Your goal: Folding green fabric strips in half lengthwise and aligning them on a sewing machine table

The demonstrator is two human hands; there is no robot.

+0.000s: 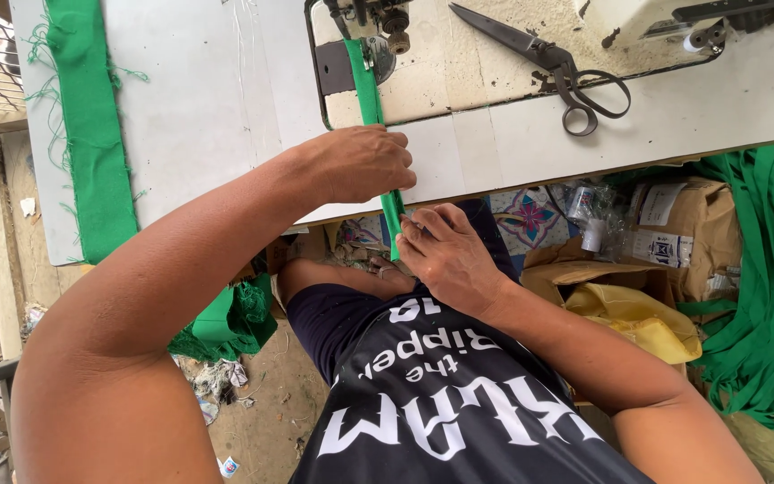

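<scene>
Left hand (360, 164) rests knuckles-up at the table (208, 99) edge, fingers curled closed over the narrow green fabric strip (371, 90), pressing it to the surface. Right hand (445, 255) sits just below the edge, at five o'clock from the left, fingers bent and pinching the strip's lower end; the fingertips themselves are hard to make out. The strip's midsection is hidden under the left hand. Its long axis runs twelve to six o'clock, upper end under the sewing machine presser foot (385, 36). The machine head is cut off at the top. Scissors (557, 67) lie at two o'clock, well apart from both hands.
</scene>
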